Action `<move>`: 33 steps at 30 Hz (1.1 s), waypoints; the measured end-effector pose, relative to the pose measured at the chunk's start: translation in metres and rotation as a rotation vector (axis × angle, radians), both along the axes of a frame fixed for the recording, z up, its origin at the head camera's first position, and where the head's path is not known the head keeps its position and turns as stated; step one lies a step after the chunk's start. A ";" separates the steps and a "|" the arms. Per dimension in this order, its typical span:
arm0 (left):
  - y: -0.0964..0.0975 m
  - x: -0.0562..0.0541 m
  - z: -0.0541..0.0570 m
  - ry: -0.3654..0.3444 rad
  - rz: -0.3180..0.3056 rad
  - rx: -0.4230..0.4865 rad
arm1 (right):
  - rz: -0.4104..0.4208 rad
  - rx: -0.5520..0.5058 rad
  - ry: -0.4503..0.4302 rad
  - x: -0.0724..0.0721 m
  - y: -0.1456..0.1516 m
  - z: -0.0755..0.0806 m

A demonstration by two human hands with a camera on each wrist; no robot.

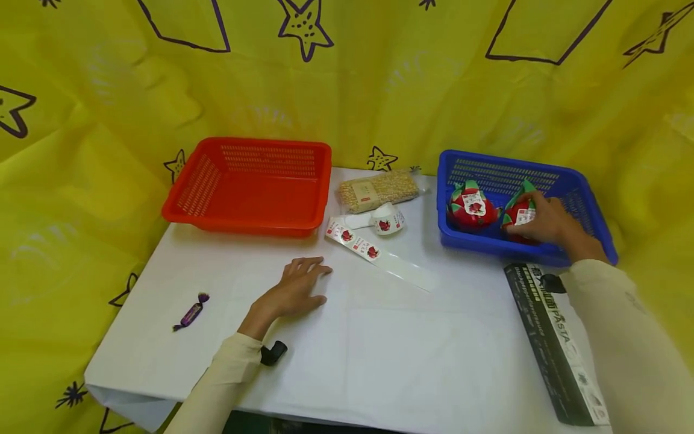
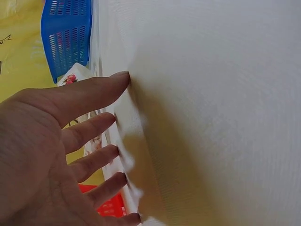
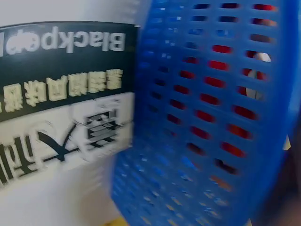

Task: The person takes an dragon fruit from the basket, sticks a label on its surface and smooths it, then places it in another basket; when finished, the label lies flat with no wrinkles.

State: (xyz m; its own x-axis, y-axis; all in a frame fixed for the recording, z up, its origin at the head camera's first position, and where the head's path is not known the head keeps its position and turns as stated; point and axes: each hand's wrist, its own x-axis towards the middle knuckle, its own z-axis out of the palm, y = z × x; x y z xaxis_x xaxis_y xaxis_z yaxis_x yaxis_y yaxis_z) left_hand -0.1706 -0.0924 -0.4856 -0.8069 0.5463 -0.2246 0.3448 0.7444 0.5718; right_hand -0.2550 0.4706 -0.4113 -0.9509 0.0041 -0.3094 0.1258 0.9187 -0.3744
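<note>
My right hand reaches into the blue basket, its fingers and thumb round a red dragon fruit with green tips and a white label. Beside it in the basket lies another labelled dragon fruit. In the right wrist view the slotted basket wall hides most of that hand, and red shows through the slots. My left hand rests on the white table with fingers spread and fingertips at the cloth, holding nothing. Its thumb and fingers show apart in the left wrist view.
A red basket stands at the back left. Between the baskets lie a bag of yellow grains or beans and a strip of fruit stickers with a curled end. A purple wrapped candy lies left; a black-and-white pasta box lies right.
</note>
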 end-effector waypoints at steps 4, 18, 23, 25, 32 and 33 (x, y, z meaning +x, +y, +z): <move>-0.002 -0.001 0.003 -0.013 -0.003 0.013 | 0.041 -0.051 -0.012 -0.003 -0.001 -0.010; 0.000 0.002 0.004 -0.015 0.012 0.012 | 0.050 -0.108 -0.012 0.000 0.004 -0.011; 0.000 0.004 0.002 -0.017 0.014 0.020 | 0.032 -0.066 -0.008 0.007 0.002 -0.005; 0.000 0.004 0.001 -0.016 0.013 0.024 | 0.025 -0.056 -0.002 0.010 0.001 -0.003; -0.002 0.003 0.000 -0.042 -0.007 0.019 | -0.007 -0.062 0.083 0.023 -0.009 0.000; -0.002 0.003 0.000 -0.043 -0.010 0.019 | -0.013 -0.063 0.101 0.025 -0.012 0.002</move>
State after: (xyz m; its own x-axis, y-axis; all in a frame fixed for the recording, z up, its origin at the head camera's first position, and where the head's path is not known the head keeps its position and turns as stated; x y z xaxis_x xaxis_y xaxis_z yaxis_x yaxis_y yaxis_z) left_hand -0.1677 -0.0944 -0.4856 -0.7913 0.5587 -0.2485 0.3269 0.7299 0.6003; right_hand -0.2302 0.4591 -0.4096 -0.9772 0.0007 -0.2124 0.0968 0.8914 -0.4427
